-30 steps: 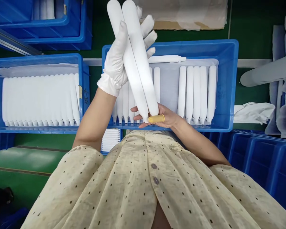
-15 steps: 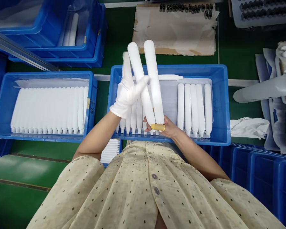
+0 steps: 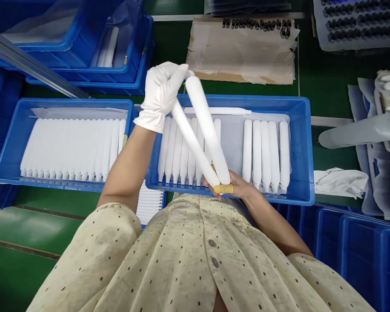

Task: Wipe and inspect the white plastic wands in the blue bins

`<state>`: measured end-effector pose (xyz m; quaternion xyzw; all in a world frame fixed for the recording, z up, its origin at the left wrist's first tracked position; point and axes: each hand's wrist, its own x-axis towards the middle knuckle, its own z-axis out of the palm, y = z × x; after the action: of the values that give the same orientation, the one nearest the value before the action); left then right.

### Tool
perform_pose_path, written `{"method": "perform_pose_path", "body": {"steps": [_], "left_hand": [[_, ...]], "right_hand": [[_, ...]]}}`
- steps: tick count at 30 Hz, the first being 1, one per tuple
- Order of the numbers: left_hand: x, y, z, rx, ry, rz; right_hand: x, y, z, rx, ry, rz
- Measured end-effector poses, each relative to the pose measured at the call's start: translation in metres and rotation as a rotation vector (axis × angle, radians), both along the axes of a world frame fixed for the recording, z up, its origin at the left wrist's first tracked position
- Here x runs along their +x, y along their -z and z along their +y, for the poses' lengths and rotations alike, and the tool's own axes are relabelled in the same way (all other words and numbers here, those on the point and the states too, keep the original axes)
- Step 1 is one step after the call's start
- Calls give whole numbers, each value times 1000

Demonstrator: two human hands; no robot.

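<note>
Two long white round-ended tubes form a narrow V above the middle crate. My left hand [image 3: 160, 95], in a white glove, is shut around the upper end of the left tube [image 3: 191, 141]. My right hand [image 3: 238, 186], bare with a yellow finger cot [image 3: 223, 189] on one finger, holds the lower ends of both tubes together, including the right tube [image 3: 208, 130]. Below them, several matching tubes [image 3: 178, 151] lie side by side in the middle crate. My right hand hides part of the crate's near rim.
The blue middle crate [image 3: 299, 108] also holds a group of tubes at its right. A blue crate [image 3: 65, 103] of packed tubes stands to the left. A long grey tube-shaped object [image 3: 360, 132] reaches in from the right. Paper-covered cardboard [image 3: 242, 52] lies ahead, with white cloth [image 3: 341, 183] to the right.
The tubes have spread from nearly parallel into a V and tilted lower over the crate. My left hand has moved up the left tube. The view has shifted, showing more of the far bench.
</note>
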<state>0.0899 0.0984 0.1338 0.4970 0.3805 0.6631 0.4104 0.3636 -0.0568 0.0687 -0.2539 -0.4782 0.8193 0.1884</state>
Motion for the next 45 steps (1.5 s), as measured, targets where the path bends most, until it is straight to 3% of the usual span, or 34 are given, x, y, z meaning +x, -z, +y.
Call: {"method": "perform_pose_path", "body": {"steps": [2,5,8,11,13,18,20,24,28,31,33,35,41,45], "left_hand": [[7,8,-2,40,65,-196],[34,23,-27,-137,306,-594],[60,35,-63,-198,581,-600],[70,40,-86,-274,731,-528],[68,40,-90,-312,732,-516],[65,39,-81,-302,597,-473],[68,41,-77,-306,551,-480],[68,49,-69,-294,428,-510],[58,56,-60,-386,291,-661],[55,62,-59,-473,443,-761],[57,64,-61,-493,585,-768],[60,66,-63,-496,645,-764],[64,64,-65,-529,610,-793],[64,68,-64,-592,579,-760]], "right_hand": [[-3,3,1,16,2,26],[-11,4,6,55,42,26],[-16,3,11,88,86,2],[-16,0,19,134,126,-95],[-14,-4,27,217,217,-195],[-23,-24,55,413,634,-285],[-34,-32,64,448,708,-294],[-51,-36,74,453,735,-262],[-49,-25,79,209,670,-108],[-44,-14,82,29,591,11],[-42,-10,83,-39,586,57],[-43,-10,84,-90,609,73],[-44,-11,86,-167,661,15],[-42,-6,87,-126,639,40]]}}
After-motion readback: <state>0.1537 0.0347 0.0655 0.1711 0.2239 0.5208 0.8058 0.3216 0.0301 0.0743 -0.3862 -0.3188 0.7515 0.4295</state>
